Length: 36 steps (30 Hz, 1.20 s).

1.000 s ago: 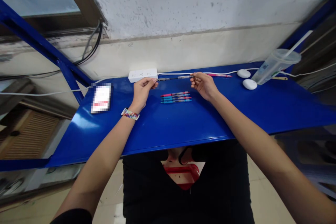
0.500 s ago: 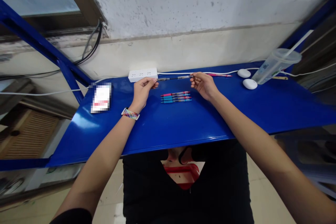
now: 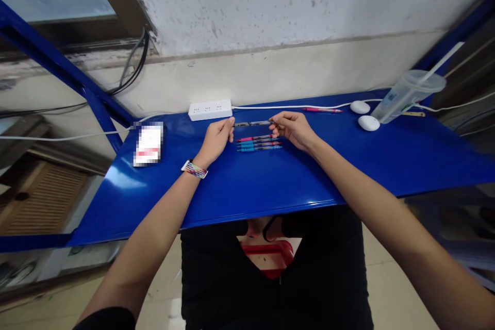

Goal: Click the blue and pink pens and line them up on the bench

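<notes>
A dark and clear pen [image 3: 253, 124] is stretched level between my two hands, above the blue table [image 3: 247, 185]. My left hand [image 3: 219, 136] pinches its left end, and a patterned band is on that wrist. At the other end the fingers of my right hand [image 3: 290, 128] are closed round the pen's tip. Just below it, several pink and blue pens [image 3: 258, 143] lie side by side in a stack of rows; my right fingertips are close to their right ends.
Along the wall sit a white power strip [image 3: 210, 110] and a pink pen [image 3: 323, 110]. To the right are two white round objects [image 3: 368, 123] and a clear cup [image 3: 406, 98] with a straw. A blurred white item [image 3: 149, 144] lies at the left.
My hands have come closer together and slightly nearer to the row of pens. The separate parts held between them now look like one shorter pen.
</notes>
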### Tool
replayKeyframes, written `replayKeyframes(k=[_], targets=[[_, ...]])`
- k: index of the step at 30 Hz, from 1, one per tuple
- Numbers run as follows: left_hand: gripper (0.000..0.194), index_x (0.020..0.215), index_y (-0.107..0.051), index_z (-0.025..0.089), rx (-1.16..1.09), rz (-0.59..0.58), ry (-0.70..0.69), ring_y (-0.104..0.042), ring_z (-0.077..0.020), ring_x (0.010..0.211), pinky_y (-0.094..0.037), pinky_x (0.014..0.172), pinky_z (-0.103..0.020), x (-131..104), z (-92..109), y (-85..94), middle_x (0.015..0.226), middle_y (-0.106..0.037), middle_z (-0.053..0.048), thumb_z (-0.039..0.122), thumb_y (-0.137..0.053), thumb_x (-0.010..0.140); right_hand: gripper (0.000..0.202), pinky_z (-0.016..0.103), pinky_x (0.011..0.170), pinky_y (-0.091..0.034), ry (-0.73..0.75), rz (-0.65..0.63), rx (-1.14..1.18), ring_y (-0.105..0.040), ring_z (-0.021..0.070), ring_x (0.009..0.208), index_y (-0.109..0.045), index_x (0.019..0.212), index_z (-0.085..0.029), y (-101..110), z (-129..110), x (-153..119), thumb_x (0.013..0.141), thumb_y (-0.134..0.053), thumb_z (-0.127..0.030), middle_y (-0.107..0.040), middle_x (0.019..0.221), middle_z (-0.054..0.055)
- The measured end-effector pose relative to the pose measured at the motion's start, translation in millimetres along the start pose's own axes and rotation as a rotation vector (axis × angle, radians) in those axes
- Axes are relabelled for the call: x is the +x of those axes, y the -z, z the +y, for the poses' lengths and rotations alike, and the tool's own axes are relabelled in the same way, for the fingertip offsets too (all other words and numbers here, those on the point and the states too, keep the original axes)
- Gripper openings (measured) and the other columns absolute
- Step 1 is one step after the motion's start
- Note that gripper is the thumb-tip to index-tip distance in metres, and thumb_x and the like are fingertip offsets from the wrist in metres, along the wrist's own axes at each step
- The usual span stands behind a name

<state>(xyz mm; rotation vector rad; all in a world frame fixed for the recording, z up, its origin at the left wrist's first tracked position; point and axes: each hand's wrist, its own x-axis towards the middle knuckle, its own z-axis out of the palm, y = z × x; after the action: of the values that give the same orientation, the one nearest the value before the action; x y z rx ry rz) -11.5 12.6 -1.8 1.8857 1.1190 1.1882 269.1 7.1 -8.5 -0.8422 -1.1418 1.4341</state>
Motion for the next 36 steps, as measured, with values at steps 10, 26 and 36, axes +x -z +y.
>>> replayKeyframes(k=[10,26,36], targets=[[0.030,0.080,-0.070,0.025,-0.090,-0.024,0.005,-0.065,-0.0157,0.063,-0.054,0.068,-0.034,-1,4,-2.8,0.065,-0.068,-0.001,0.043,-0.070,0.105,0.029,0.028,0.064,-0.067,0.072,0.043,-0.030,-0.070,0.0132,0.062,-0.084,0.086,-0.019,-3,-8,-3,0.078,-0.100,-0.041,-0.078,0.077,0.003],[0.027,0.119,-0.076,0.026,-0.230,-0.046,0.051,-0.074,-0.0196,0.076,-0.059,0.079,-0.035,-1,4,-5.5,0.080,-0.075,-0.004,0.050,-0.070,0.107,0.027,0.028,0.065,-0.067,0.042,0.072,-0.038,-0.071,0.0131,0.063,-0.082,0.086,-0.020,-9,-7,-4,0.080,-0.099,-0.040,-0.079,0.078,0.003],[0.031,0.129,-0.074,0.028,-0.177,-0.012,-0.009,-0.079,-0.0230,0.097,-0.061,0.093,-0.038,-2,5,-6.0,0.101,-0.080,-0.006,0.031,-0.080,0.099,0.028,0.029,0.066,-0.067,0.053,0.065,-0.046,-0.071,0.0132,0.064,-0.081,0.087,-0.020,-9,-5,-3,0.081,-0.100,-0.040,-0.078,0.079,0.003]])
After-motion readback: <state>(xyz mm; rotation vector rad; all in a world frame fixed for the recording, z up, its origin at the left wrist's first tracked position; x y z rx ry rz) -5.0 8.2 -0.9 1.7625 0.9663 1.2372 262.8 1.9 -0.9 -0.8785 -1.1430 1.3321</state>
